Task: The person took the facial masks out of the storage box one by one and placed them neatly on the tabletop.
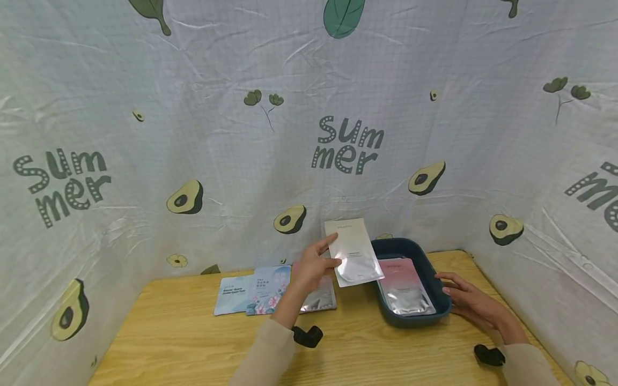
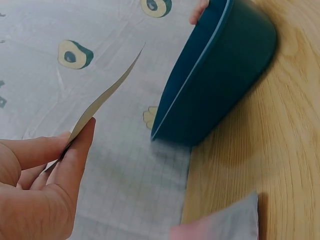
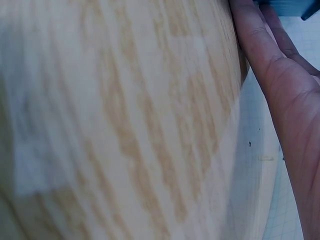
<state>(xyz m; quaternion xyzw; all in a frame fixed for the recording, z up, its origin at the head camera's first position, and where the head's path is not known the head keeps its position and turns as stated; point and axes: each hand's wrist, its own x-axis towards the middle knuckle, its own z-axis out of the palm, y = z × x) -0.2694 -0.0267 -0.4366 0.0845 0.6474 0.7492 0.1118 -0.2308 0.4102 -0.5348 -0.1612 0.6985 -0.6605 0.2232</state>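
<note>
My left hand (image 1: 311,268) pinches a flat cream and silver sheet-mask packet (image 1: 354,254) by its left edge, raised beside the dark blue bin. Edge-on and slightly bent, the cream packet (image 2: 102,97) shows between thumb and fingers in the left wrist view. Inside the blue bin (image 1: 393,321) lies a pink and silver packet (image 1: 407,289). My right hand (image 1: 475,305) is at the bin's right side, its fingers extended with the fingertips at the rim. In the right wrist view the hand (image 3: 280,70) reaches toward the blue bin (image 3: 290,7).
Left of the bin, a row of packets lies on the wooden table (image 1: 183,332): a pale blue one (image 1: 234,295), a blue floral one (image 1: 267,289) and a pink and silver one (image 1: 321,297), partly behind my left hand. A printed white sheet (image 1: 217,134) hangs behind and at both sides.
</note>
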